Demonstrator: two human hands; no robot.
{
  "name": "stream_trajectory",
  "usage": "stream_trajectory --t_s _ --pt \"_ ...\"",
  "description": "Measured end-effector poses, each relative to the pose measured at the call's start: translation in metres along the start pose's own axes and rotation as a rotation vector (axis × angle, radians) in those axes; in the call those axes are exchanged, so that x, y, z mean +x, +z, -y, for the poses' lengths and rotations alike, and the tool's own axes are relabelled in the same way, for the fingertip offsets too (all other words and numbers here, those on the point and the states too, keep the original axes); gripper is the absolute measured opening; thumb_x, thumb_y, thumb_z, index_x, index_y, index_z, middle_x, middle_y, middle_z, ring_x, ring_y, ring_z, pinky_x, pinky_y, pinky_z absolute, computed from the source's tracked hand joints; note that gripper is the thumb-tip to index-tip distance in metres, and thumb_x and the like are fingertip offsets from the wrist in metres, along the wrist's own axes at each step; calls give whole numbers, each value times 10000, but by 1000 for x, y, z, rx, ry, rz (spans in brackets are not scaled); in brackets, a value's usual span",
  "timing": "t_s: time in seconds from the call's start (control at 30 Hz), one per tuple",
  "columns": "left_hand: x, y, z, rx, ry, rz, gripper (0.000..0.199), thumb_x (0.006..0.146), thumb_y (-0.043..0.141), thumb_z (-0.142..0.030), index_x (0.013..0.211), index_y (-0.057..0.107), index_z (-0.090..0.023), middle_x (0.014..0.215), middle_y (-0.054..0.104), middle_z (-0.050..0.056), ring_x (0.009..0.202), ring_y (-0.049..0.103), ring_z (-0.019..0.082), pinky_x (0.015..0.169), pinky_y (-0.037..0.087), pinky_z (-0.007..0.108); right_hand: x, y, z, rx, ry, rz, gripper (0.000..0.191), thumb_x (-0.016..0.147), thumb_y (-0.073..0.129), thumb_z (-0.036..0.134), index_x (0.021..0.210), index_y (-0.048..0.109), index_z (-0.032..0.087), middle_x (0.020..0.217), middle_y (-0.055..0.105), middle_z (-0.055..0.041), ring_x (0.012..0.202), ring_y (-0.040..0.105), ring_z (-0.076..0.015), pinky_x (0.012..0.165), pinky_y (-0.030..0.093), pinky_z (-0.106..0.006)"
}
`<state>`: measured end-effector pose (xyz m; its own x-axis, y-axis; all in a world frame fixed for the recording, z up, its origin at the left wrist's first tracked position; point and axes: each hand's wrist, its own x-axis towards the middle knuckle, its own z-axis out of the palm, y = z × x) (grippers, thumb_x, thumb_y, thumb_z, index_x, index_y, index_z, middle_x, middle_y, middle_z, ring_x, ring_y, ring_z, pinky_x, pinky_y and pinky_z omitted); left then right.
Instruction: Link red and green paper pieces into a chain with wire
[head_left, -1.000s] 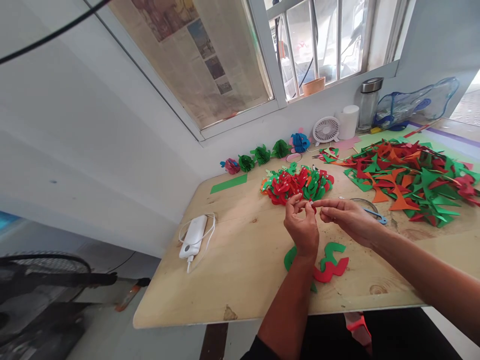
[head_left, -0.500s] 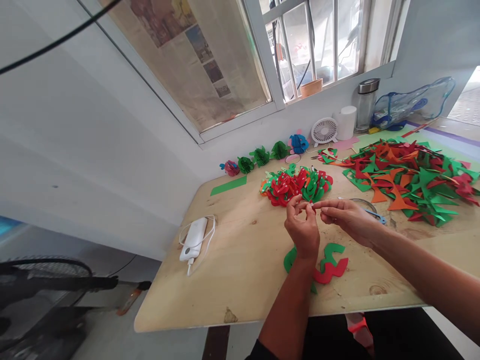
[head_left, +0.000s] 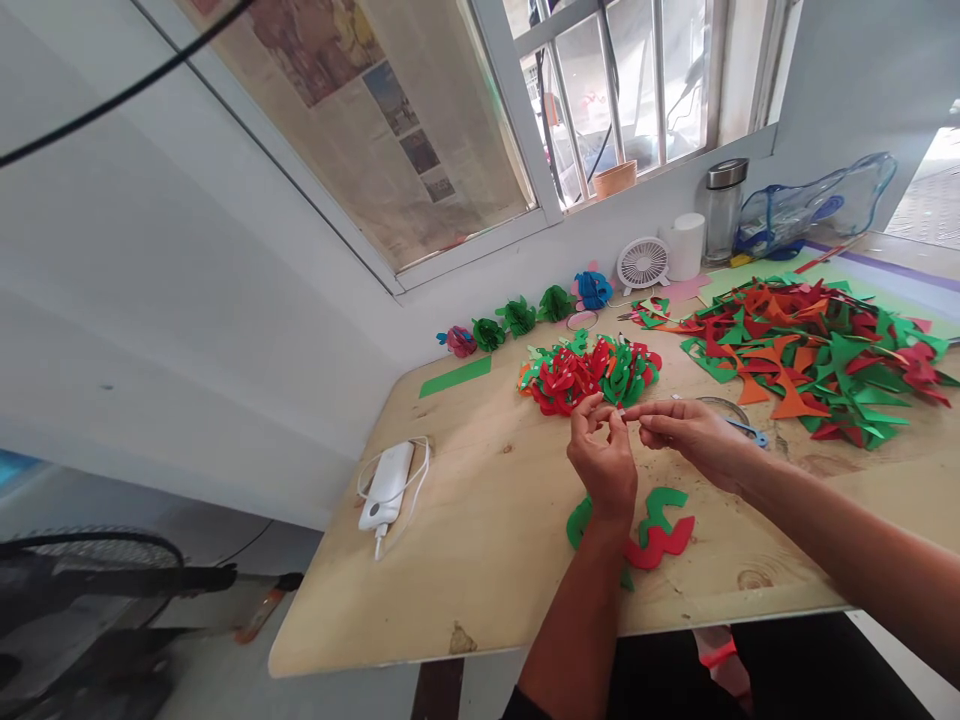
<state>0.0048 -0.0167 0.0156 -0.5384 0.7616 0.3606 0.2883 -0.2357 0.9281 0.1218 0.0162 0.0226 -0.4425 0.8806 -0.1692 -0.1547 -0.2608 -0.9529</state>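
Note:
Over the middle of the table, my left hand (head_left: 604, 462) pinches a small red paper piece (head_left: 621, 413) with a white spot, mostly hidden by the fingers. My right hand (head_left: 681, 428) comes in from the right, its thumb and index finger closed and their tips meeting the left fingertips at that piece. What the right fingers grip is too small to tell. Just beyond the hands lies a pile of red and green paper shapes (head_left: 570, 377) with white dots. A wavy green paper strip (head_left: 658, 508) and a wavy red one (head_left: 663, 545) rest near my left forearm, which partly covers another green piece (head_left: 578, 522).
Paper offcuts (head_left: 810, 350) heap at the right. Beside my right hand are blue-handled scissors (head_left: 750, 431) and a ring of tape (head_left: 721, 406). A white power bank (head_left: 388, 485) with cable lies left. Folded paper balls (head_left: 518, 315), a small fan (head_left: 643, 264) and a glass bottle (head_left: 724, 212) line the wall.
The view has shifted slightly. Both hands keep nearly the same pose, fingertips together on the small red piece; nothing on the table has visibly moved.

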Motion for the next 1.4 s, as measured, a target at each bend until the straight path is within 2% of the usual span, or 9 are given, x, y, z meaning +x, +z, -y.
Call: stream_trajectory --t_s 0.2,0.4,0.53,0.67,0.93,1.0,1.17,1.27,1.4 --pt "3 0 6 -100 -82 0 252 778 564 -240 1013 579 -150 772 669 56 692 645 144 651 500 263 1 1 1 -54 -40 -82 323 673 672 438 835 701 161 620 606 -10 583 497 -107 596 392 -264" --pt "3 2 7 -190 -121 35 225 769 585 -244 972 591 -149 783 675 62 716 648 145 688 505 263 3 2 4 -270 -238 -226 337 665 665 482 828 676 186 652 614 -13 628 535 -142 595 425 -273" --pt "0 3 3 -237 -137 91 209 762 596 -232 958 585 -157 745 658 41 653 631 131 635 502 246 3 1 3 -412 -310 -218 331 714 617 485 829 667 178 730 652 -40 648 554 -155 577 435 -277" --pt "-3 4 -3 -255 -151 156 193 761 597 -212 946 586 -158 720 651 30 597 616 118 586 489 226 4 0 0 -469 -360 -227 277 715 614 452 771 642 182 698 649 -39 611 550 -152 553 440 -276" --pt "-1 4 2 -234 -149 181 240 785 571 -224 1011 624 -160 908 686 94 814 651 161 724 503 261 8 -6 0 -427 -349 -254 282 729 593 471 680 582 193 630 581 -13 586 506 -134 541 411 -260" --pt "0 4 3 -238 -186 212 218 768 593 -243 958 648 -152 884 690 96 777 655 165 688 504 256 9 -7 1 -408 -338 -263 292 728 593 480 687 584 192 630 573 -9 583 497 -131 537 403 -258" --pt "-1 8 4 -272 -344 393 176 728 634 -292 781 672 -129 680 662 62 537 606 130 489 430 217 6 -5 4 -356 -324 -211 317 712 613 500 671 573 189 623 579 -10 593 525 -140 559 421 -266" --pt "0 9 3 -378 -430 384 183 695 665 -305 698 648 -123 706 676 73 505 597 115 497 415 215 4 -4 7 -371 -335 -267 324 723 604 506 725 609 182 654 608 -24 621 548 -151 585 433 -274" --pt "5 7 3 -574 -565 342 202 670 684 -307 691 590 -129 748 701 94 542 635 143 532 414 226 5 -7 7 -401 -381 -367 347 734 591 513 803 646 177 706 636 -40 640 551 -157 592 434 -280"
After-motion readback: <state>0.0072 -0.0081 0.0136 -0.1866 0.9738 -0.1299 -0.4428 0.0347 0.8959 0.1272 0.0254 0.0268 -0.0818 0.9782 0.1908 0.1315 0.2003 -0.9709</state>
